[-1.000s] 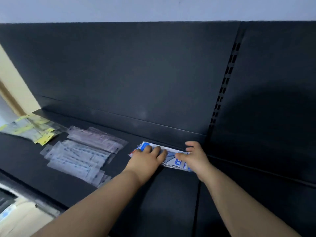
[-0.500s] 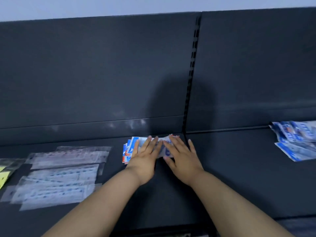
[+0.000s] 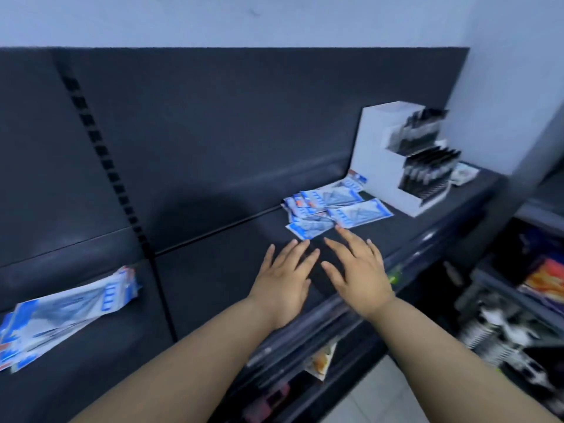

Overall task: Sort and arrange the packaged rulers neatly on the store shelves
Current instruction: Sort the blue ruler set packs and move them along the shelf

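A loose pile of blue-and-white ruler packs [image 3: 332, 210] lies scattered on the black shelf [image 3: 213, 279], towards the back right. My left hand [image 3: 285, 280] and my right hand [image 3: 358, 270] hover flat over the shelf just in front of that pile, fingers spread, holding nothing. The right fingertips are close to the nearest pack. A tidier stack of the same ruler packs [image 3: 65, 315] rests at the far left of the shelf, apart from both hands.
A white tiered display box [image 3: 384, 166] with dark packaged items stands right of the loose pile. A slotted upright [image 3: 105, 160] divides the back panel. Lower shelves with mixed goods [image 3: 518, 315] are at the right, and the shelf's front edge [image 3: 406, 261] runs under my wrists.
Both hands have let go of the left stack and moved right towards the loose pile. The view has swung right, so the clear-packaged rulers are out of sight.
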A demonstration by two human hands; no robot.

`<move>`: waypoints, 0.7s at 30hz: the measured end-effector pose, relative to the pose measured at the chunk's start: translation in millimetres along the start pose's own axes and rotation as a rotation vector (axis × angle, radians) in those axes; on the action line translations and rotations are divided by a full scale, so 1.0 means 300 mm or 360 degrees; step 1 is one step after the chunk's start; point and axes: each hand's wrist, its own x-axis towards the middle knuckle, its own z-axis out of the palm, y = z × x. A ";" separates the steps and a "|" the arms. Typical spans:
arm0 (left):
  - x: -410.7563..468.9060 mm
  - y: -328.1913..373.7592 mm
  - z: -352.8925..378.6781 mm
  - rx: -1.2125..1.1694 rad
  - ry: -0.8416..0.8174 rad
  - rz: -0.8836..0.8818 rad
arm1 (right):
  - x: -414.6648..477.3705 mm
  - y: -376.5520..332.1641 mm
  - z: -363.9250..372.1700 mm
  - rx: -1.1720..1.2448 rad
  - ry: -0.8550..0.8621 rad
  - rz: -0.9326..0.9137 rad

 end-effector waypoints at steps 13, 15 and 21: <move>0.509 0.364 0.181 0.0110 -0.0229 -0.0073 | 0.084 0.659 -0.192 -0.0115 -0.0120 0.0068; 0.584 0.323 0.205 0.0137 -0.0223 -0.0124 | 0.174 0.697 -0.140 -0.0092 -0.0207 -0.0022; 0.807 0.188 0.267 0.0150 -0.0227 -0.0316 | 0.467 0.784 -0.012 -0.0041 -0.0358 -0.0180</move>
